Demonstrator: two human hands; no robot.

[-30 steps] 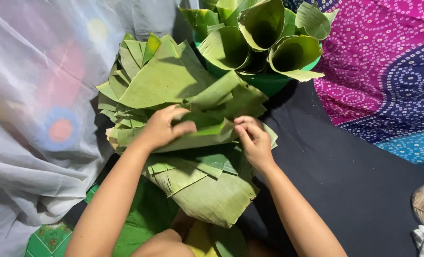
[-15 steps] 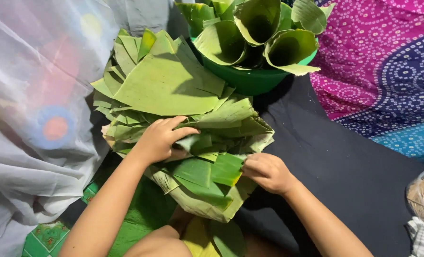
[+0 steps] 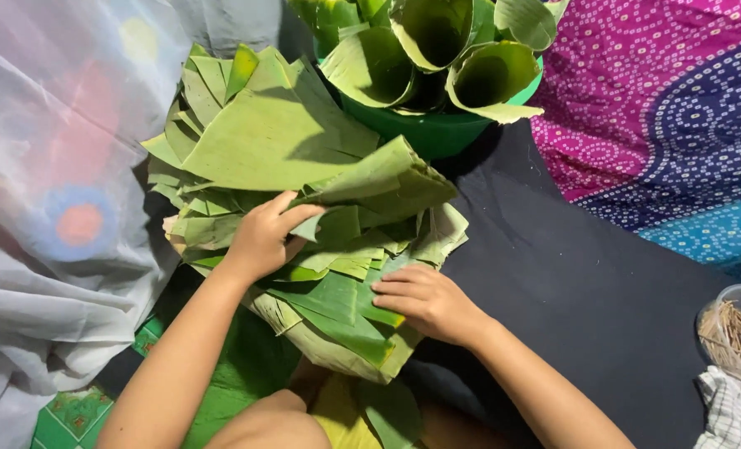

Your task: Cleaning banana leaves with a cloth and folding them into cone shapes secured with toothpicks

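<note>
A thick stack of cut green banana leaves (image 3: 270,150) lies in front of me on a dark cloth. My left hand (image 3: 262,237) grips the upper layers of the stack and lifts them, so the top leaves bend upward. My right hand (image 3: 424,299) rests flat, fingers together, on a lower leaf piece (image 3: 329,312) near the front of the pile. Behind the stack stands a green tub (image 3: 433,133) filled with leaves rolled into cones (image 3: 437,50).
A white sheer cloth (image 3: 46,208) covers the left side. A pink, purple and blue dotted fabric (image 3: 669,125) lies at the right. A clear bowl of thin sticks (image 3: 736,333) and a checked cloth (image 3: 732,416) sit at the lower right on the black cloth (image 3: 586,291).
My right hand moved down from the top of the stack to a lower leaf piece. My left hand lifted the upper leaves, exposing the layers below.
</note>
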